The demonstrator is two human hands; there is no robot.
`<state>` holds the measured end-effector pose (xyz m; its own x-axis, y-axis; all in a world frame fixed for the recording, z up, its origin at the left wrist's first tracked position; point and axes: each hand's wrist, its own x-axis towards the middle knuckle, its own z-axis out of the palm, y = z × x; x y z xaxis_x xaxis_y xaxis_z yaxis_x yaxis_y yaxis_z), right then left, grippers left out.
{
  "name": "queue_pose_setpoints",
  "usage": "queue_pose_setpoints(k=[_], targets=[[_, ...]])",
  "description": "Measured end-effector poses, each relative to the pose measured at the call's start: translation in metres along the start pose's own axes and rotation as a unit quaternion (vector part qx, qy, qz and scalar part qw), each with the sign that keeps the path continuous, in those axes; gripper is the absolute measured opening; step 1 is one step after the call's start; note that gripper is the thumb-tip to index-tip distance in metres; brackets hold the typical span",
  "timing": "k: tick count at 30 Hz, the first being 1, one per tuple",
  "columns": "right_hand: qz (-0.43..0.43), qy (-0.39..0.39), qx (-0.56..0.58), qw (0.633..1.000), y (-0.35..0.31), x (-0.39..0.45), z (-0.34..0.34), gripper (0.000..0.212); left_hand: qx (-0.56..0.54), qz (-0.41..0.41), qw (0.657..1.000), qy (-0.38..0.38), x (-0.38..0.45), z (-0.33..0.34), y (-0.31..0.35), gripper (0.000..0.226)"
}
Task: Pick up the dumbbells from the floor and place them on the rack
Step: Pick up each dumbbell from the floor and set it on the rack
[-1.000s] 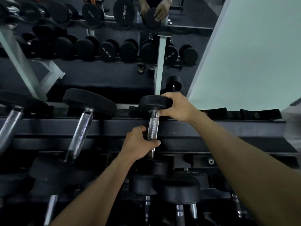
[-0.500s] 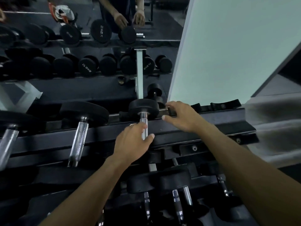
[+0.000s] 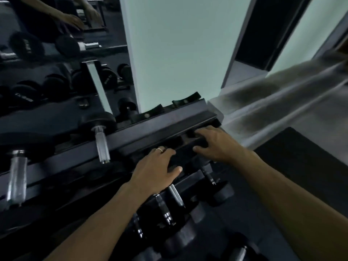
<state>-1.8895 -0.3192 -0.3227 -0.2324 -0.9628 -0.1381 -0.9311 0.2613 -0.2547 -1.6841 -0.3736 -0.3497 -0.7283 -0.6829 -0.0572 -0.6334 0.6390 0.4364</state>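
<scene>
A small black dumbbell [image 3: 101, 136] with a chrome handle lies in a cradle on the top tier of the black rack [image 3: 165, 125], left of both hands. My left hand [image 3: 154, 170], with a ring on one finger, hovers in front of the rack's front rail with loose fingers and holds nothing. My right hand [image 3: 212, 144] is a little further right with fingers spread and relaxed, near the rail's right end, also empty. Several dumbbells [image 3: 169, 210] lie on the lower tier below my hands.
Bigger dumbbells [image 3: 17, 176] fill the top tier to the left. Two bare cradles [image 3: 185, 99] sit at the rack's right end. A mirror [image 3: 56, 53] behind the rack reflects more dumbbells and a person. A pale wall [image 3: 178, 44] and black floor mat [image 3: 305, 166] lie right.
Both hands have let go of the small dumbbell, which now rests on the top tier. They have pulled back and moved right, and the view has swung right.
</scene>
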Motion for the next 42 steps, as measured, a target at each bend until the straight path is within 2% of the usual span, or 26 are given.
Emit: queue_pose_setpoints(k=[8, 14, 19, 25, 30, 36, 42], targets=[[0.098, -0.004, 0.055, 0.994, 0.113, -0.148, 0.021, 0.053, -0.007, 0.082, 0.993, -0.082, -0.035, 0.099, 0.122, 0.053], [0.158, 0.000, 0.068, 0.985, 0.191, -0.240, 0.037, 0.066, 0.008, 0.128, 0.982, -0.136, -0.051, 0.164, 0.206, 0.052], [0.207, -0.013, 0.084, 0.975, 0.247, -0.276, 0.057, 0.068, 0.021, 0.155, 0.969, -0.193, -0.047, 0.215, 0.248, 0.055], [0.257, -0.030, 0.109, 0.960, 0.313, -0.278, 0.109, 0.068, 0.044, 0.181, 0.944, -0.273, -0.007, 0.293, 0.261, 0.055], [0.302, -0.058, 0.132, 0.942, 0.365, -0.270, 0.191, 0.069, 0.050, 0.180, 0.924, -0.333, 0.017, 0.387, 0.251, 0.053], [0.338, -0.101, 0.182, 0.918, 0.416, -0.270, 0.344, 0.070, 0.019, 0.121, 0.898, -0.423, 0.010, 0.538, 0.201, 0.050], [0.365, -0.060, 0.247, 0.895, 0.465, -0.258, 0.514, 0.072, -0.026, 0.028, 0.898, -0.439, 0.010, 0.698, 0.136, 0.045]])
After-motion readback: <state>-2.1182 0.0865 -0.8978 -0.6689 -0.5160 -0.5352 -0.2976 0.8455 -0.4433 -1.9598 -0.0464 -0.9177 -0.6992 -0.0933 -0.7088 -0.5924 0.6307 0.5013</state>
